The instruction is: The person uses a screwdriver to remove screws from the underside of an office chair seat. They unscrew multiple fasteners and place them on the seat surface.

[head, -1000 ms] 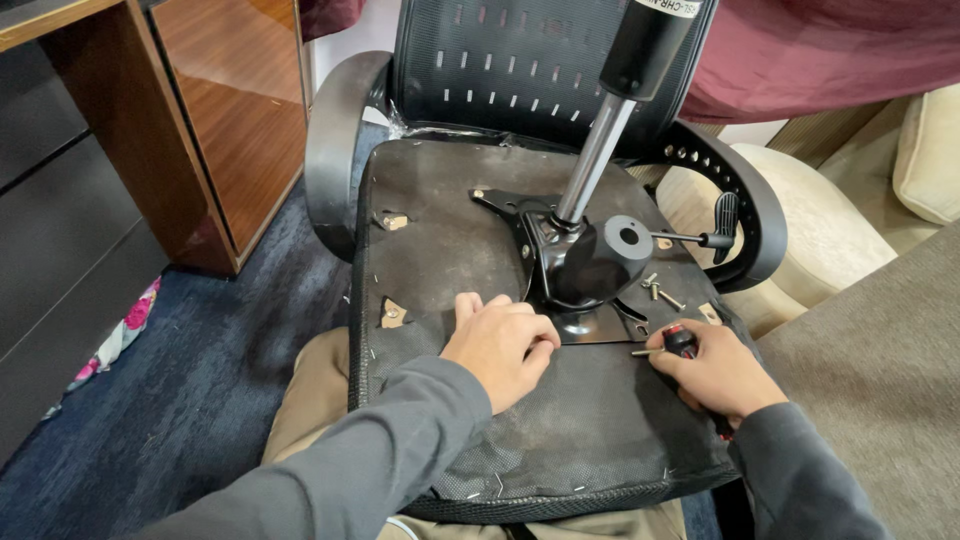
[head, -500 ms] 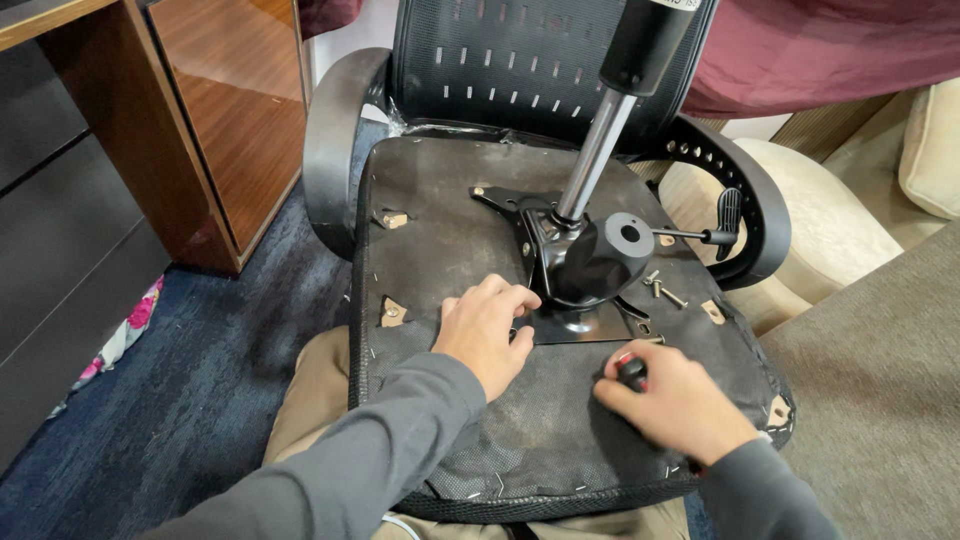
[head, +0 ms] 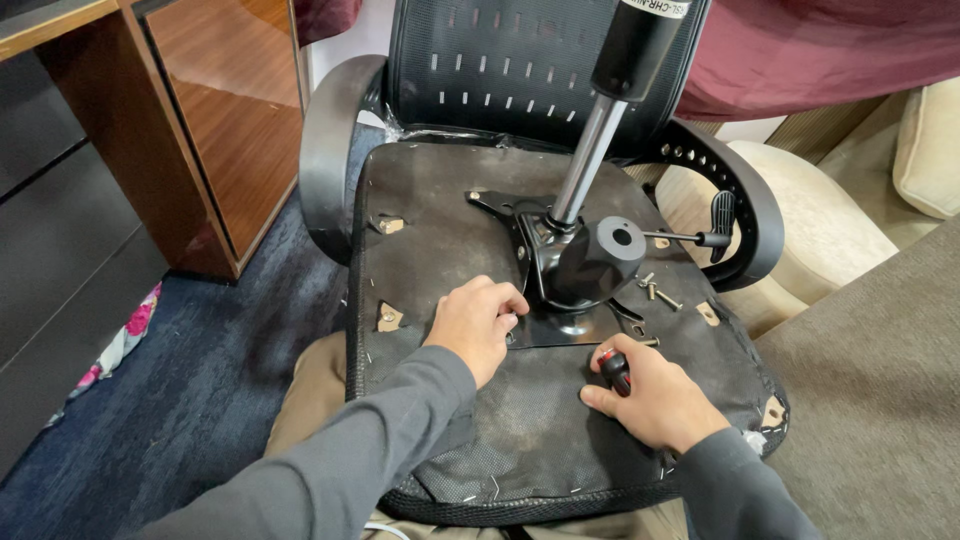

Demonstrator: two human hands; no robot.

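Screwdriver (head: 614, 371) with red-black handle gripped in right hand (head: 655, 400) on upturned chair seat (head: 450, 210), left hand (head: 475, 325) fingers curled at black mechanism plate (head: 560, 300), loose screws (head: 658, 291) right, gas cylinder (head: 600, 130) beyond, wooden desk (head: 210, 120) far left.

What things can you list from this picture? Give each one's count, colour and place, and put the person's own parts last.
Chair: one, black, upside down on the person's lap.
Armrests: two, black, either side of the seat.
Mechanism plate: one, black, middle of the seat underside.
Gas cylinder: one, silver and black, rising from the plate.
Lever: one, black, right of the plate.
Loose screws: a few, silver, right of the plate.
Screwdriver: one, red and black handle, in the right hand.
Cabinet: one, brown wood, left.
Carpet: dark blue, floor.
Left hand: on the plate's edge.
Right hand: gripping the screwdriver.
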